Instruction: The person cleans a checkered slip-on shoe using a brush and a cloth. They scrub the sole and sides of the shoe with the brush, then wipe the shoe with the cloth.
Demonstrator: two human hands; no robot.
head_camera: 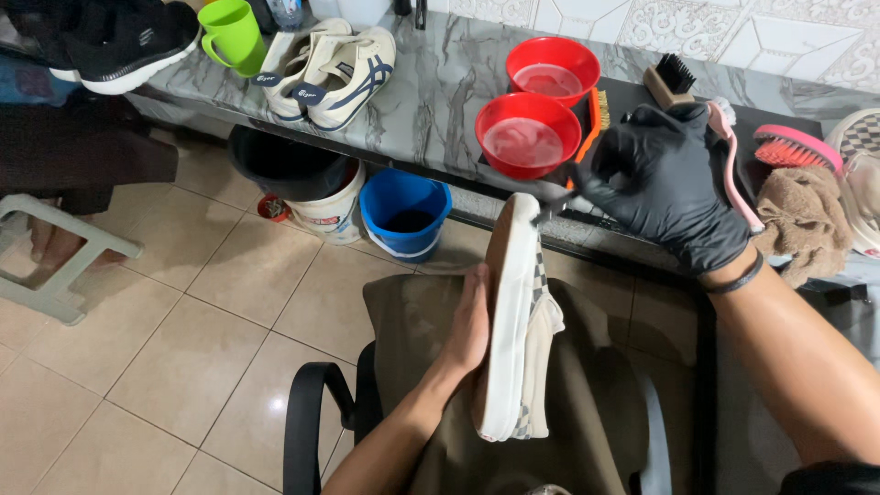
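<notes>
- Left hand (469,323) is bare and has a slip-on shoe (519,321) tipped on its side over the lap. The palm is flat against the sole side; the fingers are out of sight behind the shoe, so can't really tell how tightly they grip.
- The shoe is cream with a checkered upper. It sits above an olive cloth (587,394) spread across the knees, toe pointing at the worktop (440,92).
- Right hand (665,179) wears a black glove, fingers curled shut around something small and dark right at the shoe's toe. Too hidden to say what it is.
- Just behind that hand, on the worktop: two red bowls (530,133) with cloudy water, touching each other.
- Also up there: a black-bristled brush (669,81), a pink brush (796,148), a pink-handled one (733,170) partly behind the glove, and a brown rag (805,220).
- Farther left on the worktop: a pair of white sneakers (332,69), a green mug (231,35), and black sneakers (119,41) at the edge.
- Under the worktop on the tile floor: a blue bucket (405,213), with a white bucket (325,206) just beside it.
</notes>
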